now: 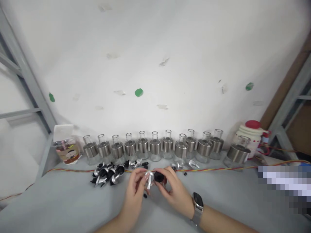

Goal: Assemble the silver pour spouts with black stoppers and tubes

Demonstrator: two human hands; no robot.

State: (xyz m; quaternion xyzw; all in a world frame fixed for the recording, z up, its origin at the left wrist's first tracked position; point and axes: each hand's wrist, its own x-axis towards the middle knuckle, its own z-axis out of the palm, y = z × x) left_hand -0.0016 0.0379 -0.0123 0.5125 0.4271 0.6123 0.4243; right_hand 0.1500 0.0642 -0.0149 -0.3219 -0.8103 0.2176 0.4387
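Note:
My left hand (135, 186) pinches a silver pourer spout (149, 180), its narrow tube pointing down. Close beside it, my right hand (173, 187) grips a round black part (159, 176) between thumb and fingers. The two pieces nearly meet; whether they touch I cannot tell. On the table just below my hands lies a small black cap (145, 195). A heap of black and silver pourers (107, 174) rests left of my hands. More silver spouts (193, 163) lie behind and to the right, near another small black cap (185, 174).
Several glass bottles with steel bands (155, 147) stand along the back wall, one (239, 153) apart at the right. A twisted red-yellow cable (218, 170) crosses the table. A printed package (68, 149) sits at back left, a white jug with a red lid (252, 132) at back right.

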